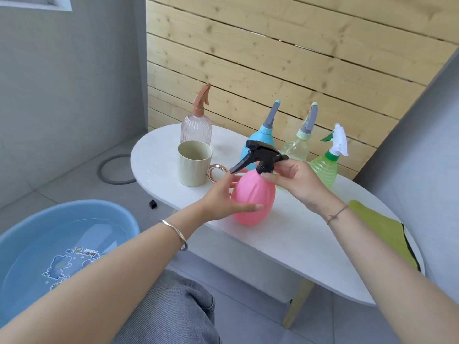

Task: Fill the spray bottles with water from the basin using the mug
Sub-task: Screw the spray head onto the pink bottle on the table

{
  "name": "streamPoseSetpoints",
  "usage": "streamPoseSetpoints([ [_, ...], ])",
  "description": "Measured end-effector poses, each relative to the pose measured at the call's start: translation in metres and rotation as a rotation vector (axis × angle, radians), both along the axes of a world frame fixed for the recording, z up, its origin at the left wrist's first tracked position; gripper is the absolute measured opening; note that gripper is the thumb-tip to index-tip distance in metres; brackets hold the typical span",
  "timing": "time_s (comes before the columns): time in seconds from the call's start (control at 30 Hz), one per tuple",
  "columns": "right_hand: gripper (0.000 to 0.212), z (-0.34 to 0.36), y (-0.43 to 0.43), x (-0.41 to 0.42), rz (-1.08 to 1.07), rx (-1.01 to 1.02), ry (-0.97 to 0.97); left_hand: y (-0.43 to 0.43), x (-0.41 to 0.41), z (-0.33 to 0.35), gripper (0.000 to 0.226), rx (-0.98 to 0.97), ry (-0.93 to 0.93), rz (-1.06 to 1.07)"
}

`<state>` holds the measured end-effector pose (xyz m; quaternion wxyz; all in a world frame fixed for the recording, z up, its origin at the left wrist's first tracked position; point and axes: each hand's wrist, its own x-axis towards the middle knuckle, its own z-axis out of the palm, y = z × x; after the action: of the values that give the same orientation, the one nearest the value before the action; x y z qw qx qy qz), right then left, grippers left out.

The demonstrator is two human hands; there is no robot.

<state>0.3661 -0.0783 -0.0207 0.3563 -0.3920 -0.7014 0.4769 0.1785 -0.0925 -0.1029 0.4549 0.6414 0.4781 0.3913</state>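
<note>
We are cupping the pink bottle (255, 194) on the table (298, 242) with our left hand (227, 196). Our right hand (294, 181) is pinching its black cap (264, 167). The mug (195, 163) is standing just left, the other bottles (263, 135) behind, and the basin (74, 204) of water lower left.

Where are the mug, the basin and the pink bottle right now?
mug (195, 165): head view, on the middle of its cream side wall.
basin (84, 203): head view, on its far blue rim.
pink bottle (253, 194): head view, on the middle of its pink body.

Matt plastic pink bottle (254, 198), rough wood wall (273, 58).
</note>
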Motion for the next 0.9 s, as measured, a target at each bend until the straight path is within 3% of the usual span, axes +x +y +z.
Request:
streamPoseSetpoints([
  [0.1,0.031,-0.009,0.0,0.002,-0.207,0.093,0.074,-0.002,-0.001,-0.002,0.085,-0.014,0.02,-0.009],
  [0.23,0.04,-0.019,0.0,-0.003,-0.435,0.22,0.018,-0.004,0.003,-0.004,0.073,-0.04,0.064,0.0],
  [0.37,0.028,-0.007,-0.002,0.003,-0.223,0.09,0.009,-0.001,0.016,0.0,0.076,-0.005,0.067,-0.005],
  [0.47,0.035,0.002,0.001,0.015,-0.028,-0.018,-0.026,0.005,0.025,0.003,0.09,0.005,0.061,-0.005],
  [0.7,0.018,-0.007,0.008,0.014,-0.143,0.068,0.05,0.011,0.028,0.0,0.085,0.005,0.113,0.0],
  [0.9,0.037,0.005,0.004,0.02,-0.052,0.031,-0.062,0.007,0.022,0.014,0.104,-0.019,0.221,-0.102],
])
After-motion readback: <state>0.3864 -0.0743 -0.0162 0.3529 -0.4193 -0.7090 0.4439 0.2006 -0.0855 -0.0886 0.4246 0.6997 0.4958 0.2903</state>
